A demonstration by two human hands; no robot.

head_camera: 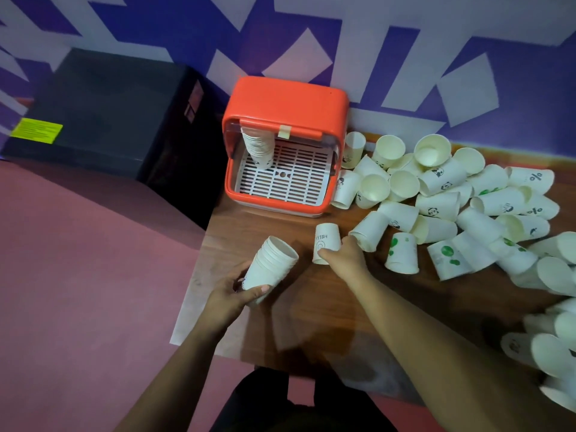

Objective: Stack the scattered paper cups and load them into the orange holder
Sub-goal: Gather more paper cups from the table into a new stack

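Note:
My left hand (232,299) grips a nested stack of white paper cups (270,266), tilted with its open end up and to the right, near the table's left edge. Just right of it, my right hand (344,255) holds a single upside-down cup printed "HELLO" (325,241) on the table. The orange holder (285,104) stands at the back with its clear lid raised. A stack of cups (258,149) sits in the left corner of its white grid tray (290,179). Several loose cups (452,201) lie scattered across the right side of the table.
The wooden table (311,313) ends at its left edge beside a pink floor (78,275). A black box with a yellow label (103,113) stands left of the holder. A purple and white patterned wall (405,57) runs behind. More cups (548,347) crowd the near right corner.

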